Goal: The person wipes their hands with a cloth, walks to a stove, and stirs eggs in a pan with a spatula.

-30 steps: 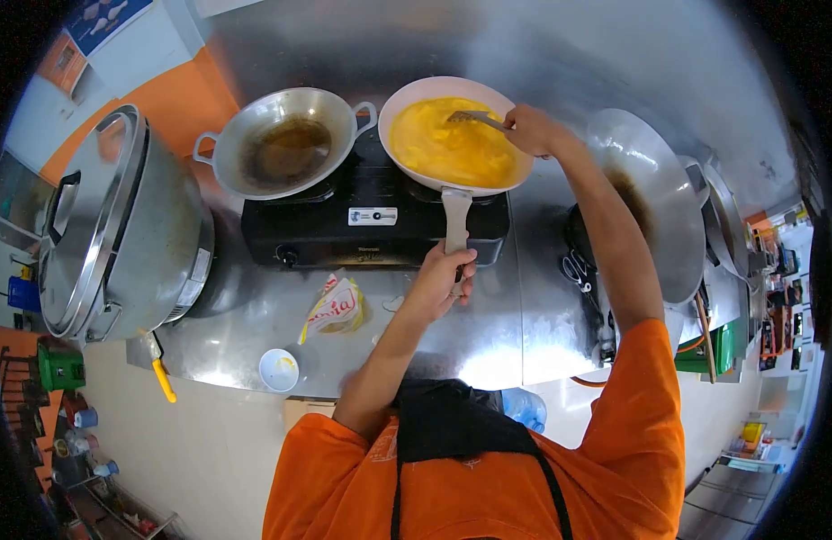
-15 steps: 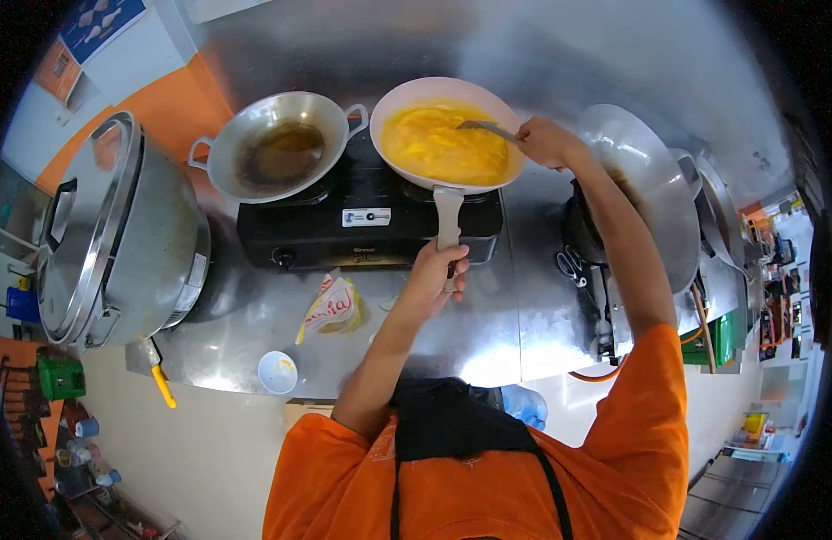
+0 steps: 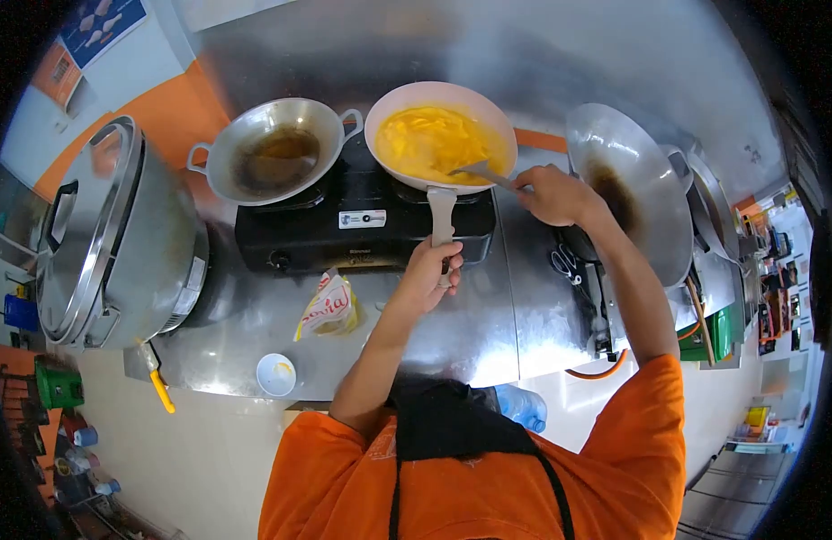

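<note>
My left hand (image 3: pixel 427 274) is wrapped round the light handle of a pale frying pan (image 3: pixel 503 126), which sits on the right burner of a black stove (image 3: pixel 308 238). Yellow egg mixture (image 3: pixel 429 135), partly lumpy, covers the pan's bottom. Closed fingers of my right hand (image 3: pixel 553 195) grip a grey spatula (image 3: pixel 484 172) at the pan's right side, and its blade rests in the near right part of the egg. On the left burner stands a metal wok (image 3: pixel 215 166) with dark oil in it.
A large rice cooker (image 3: pixel 155 243) stands at the left. Near the counter's front lie a plastic bag of oil (image 3: pixel 329 308), a small white bowl (image 3: pixel 276 374) and a yellow-handled knife (image 3: pixel 160 382). A big wok (image 3: pixel 654 216) and scissors (image 3: pixel 566 264) are at the right.
My right hand has moved nearer to me, and the spatula blade has gone from the middle of the egg to its near right side. My left hand still holds the handle.
</note>
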### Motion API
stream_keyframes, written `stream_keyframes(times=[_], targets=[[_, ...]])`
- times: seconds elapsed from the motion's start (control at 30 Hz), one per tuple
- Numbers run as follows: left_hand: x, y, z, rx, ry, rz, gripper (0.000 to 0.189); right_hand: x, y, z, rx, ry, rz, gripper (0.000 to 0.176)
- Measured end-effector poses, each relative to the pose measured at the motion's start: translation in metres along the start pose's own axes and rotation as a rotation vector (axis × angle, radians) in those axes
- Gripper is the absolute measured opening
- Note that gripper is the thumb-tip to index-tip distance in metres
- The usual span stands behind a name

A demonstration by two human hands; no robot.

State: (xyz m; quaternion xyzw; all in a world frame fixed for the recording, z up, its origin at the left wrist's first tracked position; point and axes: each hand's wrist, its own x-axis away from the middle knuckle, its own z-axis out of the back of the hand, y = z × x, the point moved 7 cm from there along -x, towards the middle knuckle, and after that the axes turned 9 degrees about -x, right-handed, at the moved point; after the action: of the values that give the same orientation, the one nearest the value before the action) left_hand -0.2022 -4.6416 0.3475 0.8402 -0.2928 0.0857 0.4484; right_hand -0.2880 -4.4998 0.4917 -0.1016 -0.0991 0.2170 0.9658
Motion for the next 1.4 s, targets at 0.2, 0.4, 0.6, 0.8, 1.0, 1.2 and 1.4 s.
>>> stream_keyframes(times=[0.2,0.4,0.6,0.8,1.0,1.2,1.4], targets=[[-0.001,-0.001,0.000,0.002,-0.018,-0.002,0.040,-0.025,-0.015,-0.010,-0.030,-0.039,-0.101,0.027],[-0.002,0.000,0.000,-0.011,-0.042,-0.005,0.046,-0.086,-0.004,-0.017,0.067,-0.026,-0.080,0.029],[0.001,0.003,-0.001,-0.031,-0.025,0.008,0.045,-0.131,-0.007,-0.019,0.033,0.055,-0.056,0.030],[0.001,0.004,-0.002,-0.026,-0.031,-0.020,0.043,-0.122,-0.027,-0.019,-0.034,0.050,-0.072,0.029],[0.001,0.004,-0.001,-0.010,-0.014,-0.026,0.042,-0.080,-0.039,-0.039,0.005,-0.052,-0.037,0.026],[0.000,0.000,0.001,0.008,0.008,-0.032,0.038,-0.037,-0.031,-0.025,-0.077,-0.023,-0.007,0.027],[0.000,0.000,0.001,0.005,0.003,-0.015,0.036,-0.016,-0.005,-0.011,-0.044,-0.093,0.022,0.030]])
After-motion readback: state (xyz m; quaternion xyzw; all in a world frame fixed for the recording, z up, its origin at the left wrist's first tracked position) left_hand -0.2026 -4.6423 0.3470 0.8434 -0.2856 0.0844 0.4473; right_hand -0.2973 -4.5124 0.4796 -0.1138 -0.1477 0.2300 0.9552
